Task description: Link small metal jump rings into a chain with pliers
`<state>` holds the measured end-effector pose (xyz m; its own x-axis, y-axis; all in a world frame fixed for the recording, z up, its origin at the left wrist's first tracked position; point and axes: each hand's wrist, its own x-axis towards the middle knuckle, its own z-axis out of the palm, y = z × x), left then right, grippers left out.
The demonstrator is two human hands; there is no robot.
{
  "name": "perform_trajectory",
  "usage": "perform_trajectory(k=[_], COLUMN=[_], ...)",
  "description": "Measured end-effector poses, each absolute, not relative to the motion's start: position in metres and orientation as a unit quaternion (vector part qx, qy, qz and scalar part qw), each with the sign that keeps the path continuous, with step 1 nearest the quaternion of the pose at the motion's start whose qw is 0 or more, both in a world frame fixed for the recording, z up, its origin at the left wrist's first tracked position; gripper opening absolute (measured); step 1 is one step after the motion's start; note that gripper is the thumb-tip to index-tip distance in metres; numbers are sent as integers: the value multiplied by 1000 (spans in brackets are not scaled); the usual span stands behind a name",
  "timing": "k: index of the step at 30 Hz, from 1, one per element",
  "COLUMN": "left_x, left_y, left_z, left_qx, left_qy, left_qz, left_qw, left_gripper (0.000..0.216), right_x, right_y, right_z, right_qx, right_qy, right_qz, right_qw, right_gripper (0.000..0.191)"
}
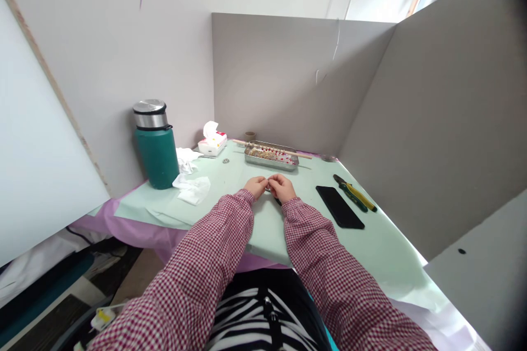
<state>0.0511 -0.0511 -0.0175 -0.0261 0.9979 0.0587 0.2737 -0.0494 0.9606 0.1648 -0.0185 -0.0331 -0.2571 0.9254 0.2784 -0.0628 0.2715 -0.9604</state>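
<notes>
Over the middle of the table, my left hand (256, 186) and my right hand (282, 188) meet at the fingertips. Both are closed in a pinch. What they hold between them is too small to make out. A thin dark item shows partly under my right hand, mostly hidden by it. Beyond my hands stands a metal tray (272, 164) with small red, white and gold pieces in it. Across its top lies a thin wooden stick (302, 156), with small pieces along it.
To the right lie a black phone (340, 207) and green-and-yellow pliers (354, 193). At left are a green bottle (156, 156), crumpled tissues (193, 190) and a tissue pack (212, 143). A small brown cup (250, 135) stands behind the tray. Grey partitions (288, 77) enclose the table.
</notes>
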Motion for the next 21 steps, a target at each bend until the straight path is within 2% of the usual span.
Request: perform_trajectory(k=[21], left_x=[52], left_y=[-51], left_z=[-17], left_qx=[561], left_qy=[562], left_qz=[449], left_qw=[410], left_gripper=[26], right_x=[165], right_y=[-16], right_z=[-36], right_qx=[-354], right_qy=[-649], right_qz=[451], right_qw=[499], right_gripper=[14])
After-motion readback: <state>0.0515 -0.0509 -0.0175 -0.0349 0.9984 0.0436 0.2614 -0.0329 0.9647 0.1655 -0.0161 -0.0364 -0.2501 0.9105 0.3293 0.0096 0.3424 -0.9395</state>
